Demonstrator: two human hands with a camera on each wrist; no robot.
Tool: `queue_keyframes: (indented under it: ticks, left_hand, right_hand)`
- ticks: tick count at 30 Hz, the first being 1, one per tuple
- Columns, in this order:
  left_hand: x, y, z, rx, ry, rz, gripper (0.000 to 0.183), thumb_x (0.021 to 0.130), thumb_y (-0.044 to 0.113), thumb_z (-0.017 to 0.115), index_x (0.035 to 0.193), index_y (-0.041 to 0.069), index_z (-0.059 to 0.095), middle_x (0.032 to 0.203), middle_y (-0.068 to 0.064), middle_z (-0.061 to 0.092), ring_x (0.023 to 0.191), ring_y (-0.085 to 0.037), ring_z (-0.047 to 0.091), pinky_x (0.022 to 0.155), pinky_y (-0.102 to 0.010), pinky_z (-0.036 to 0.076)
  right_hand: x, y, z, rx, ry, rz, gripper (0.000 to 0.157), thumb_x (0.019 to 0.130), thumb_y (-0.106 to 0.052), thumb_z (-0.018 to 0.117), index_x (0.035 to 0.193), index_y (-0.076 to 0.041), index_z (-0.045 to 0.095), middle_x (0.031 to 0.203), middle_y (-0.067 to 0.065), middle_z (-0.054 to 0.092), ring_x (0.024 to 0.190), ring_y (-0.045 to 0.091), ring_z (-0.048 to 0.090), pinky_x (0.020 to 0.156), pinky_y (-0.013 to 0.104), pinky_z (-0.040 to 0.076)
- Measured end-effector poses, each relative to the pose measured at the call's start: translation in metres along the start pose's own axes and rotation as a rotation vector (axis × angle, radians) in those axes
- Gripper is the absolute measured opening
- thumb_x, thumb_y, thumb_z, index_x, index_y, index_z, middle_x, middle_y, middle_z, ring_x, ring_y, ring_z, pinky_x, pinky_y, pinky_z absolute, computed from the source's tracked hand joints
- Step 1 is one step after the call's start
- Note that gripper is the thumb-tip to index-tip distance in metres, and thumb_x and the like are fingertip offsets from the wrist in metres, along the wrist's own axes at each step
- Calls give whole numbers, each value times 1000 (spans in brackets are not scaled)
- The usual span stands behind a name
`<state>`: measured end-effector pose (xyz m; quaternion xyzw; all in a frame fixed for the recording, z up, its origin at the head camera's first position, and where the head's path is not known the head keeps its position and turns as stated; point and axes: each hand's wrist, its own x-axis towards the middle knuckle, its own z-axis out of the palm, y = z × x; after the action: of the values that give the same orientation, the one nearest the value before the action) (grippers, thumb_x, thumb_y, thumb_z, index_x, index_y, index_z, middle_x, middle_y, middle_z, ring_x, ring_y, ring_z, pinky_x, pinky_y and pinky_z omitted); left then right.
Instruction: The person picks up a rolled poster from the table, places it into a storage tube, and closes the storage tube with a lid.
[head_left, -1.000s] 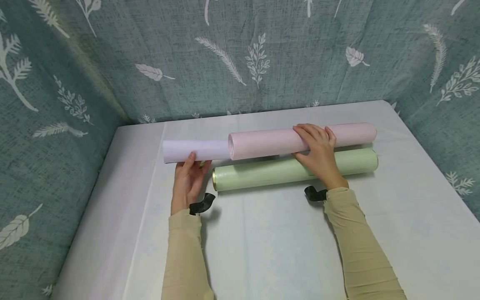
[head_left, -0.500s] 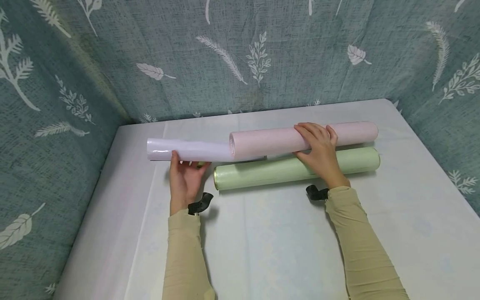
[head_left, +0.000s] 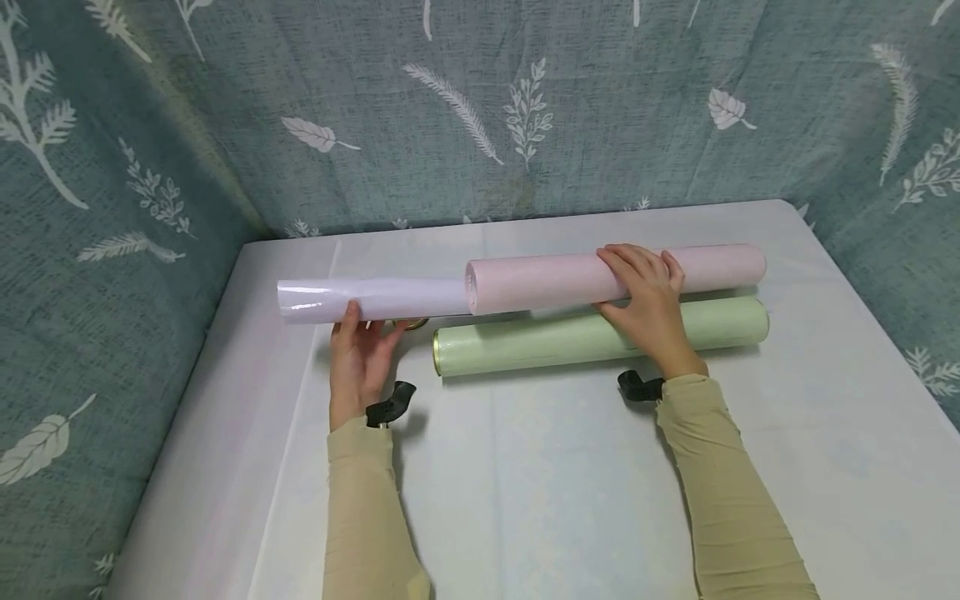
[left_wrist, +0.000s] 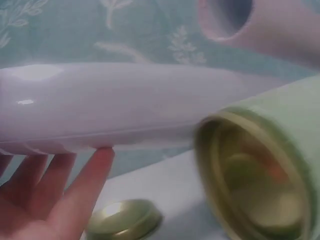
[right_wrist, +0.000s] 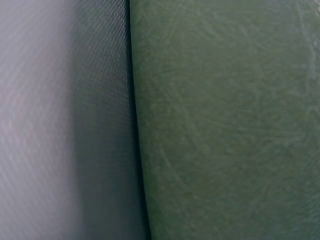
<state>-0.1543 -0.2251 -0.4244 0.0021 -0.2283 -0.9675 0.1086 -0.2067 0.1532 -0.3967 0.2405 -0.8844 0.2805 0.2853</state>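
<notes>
A glossy lavender roll (head_left: 375,298) is held by my left hand (head_left: 358,362), thumb on its front and fingers beneath. In the left wrist view, fingertips (left_wrist: 105,152) touch the underside of that lavender roll (left_wrist: 115,102). Its right end passes below the pink roll (head_left: 540,283) and is hidden. My right hand (head_left: 652,308) grips the pink roll from above, fingers over the top and thumb on the near side. Just in front lies a pale green tube (head_left: 525,343), its gold-rimmed left end uncovered and hollow inside.
A round gold lid (left_wrist: 125,220) lies on the white table (head_left: 487,483), partly covered by the lavender roll in the head view. Patterned teal cloth (head_left: 450,125) walls off the back and both sides. The right wrist view shows only close-up green and grey-white surfaces.
The lavender roll has slid left, with more of it showing past the pink roll. My left hand has shifted slightly left. The right hand keeps its grip on the pink roll.
</notes>
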Motion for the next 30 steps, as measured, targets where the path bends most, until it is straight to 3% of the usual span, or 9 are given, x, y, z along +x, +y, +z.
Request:
queue_keyframes:
  ticks: [5,16,24,30]
  left_hand:
    - [-2,14,-5,-29,56,29,30,85,9,60,113,7,49,111,-10,50,106,-26,48,85,-54,40]
    - [-8,45,-8,-39,73,148,35,83,2,60,116,3,47,110,-13,50,97,-30,51,75,-52,46]
    - [-15,65,-9,-30,117,232,42,86,12,60,122,8,41,113,-13,49,99,-28,50,74,-44,49]
    - [-17,71,-13,-24,129,245,42,85,19,60,122,9,42,112,-11,49,93,-25,52,68,-39,52]
  right_hand:
    - [0,0,0,-3,2,-3,70,61,-18,83,124,-20,53,126,-3,49,121,18,36,101,47,7]
    - [0,0,1,8,3,-4,71,60,-17,83,124,-20,53,126,-2,49,121,18,36,102,47,6]
    - [0,-1,2,14,15,-4,70,60,-16,83,123,-20,54,125,-1,50,120,19,36,101,49,8]
    - [0,-2,3,6,16,3,69,59,-16,83,122,-20,54,124,-1,51,119,19,37,101,46,7]
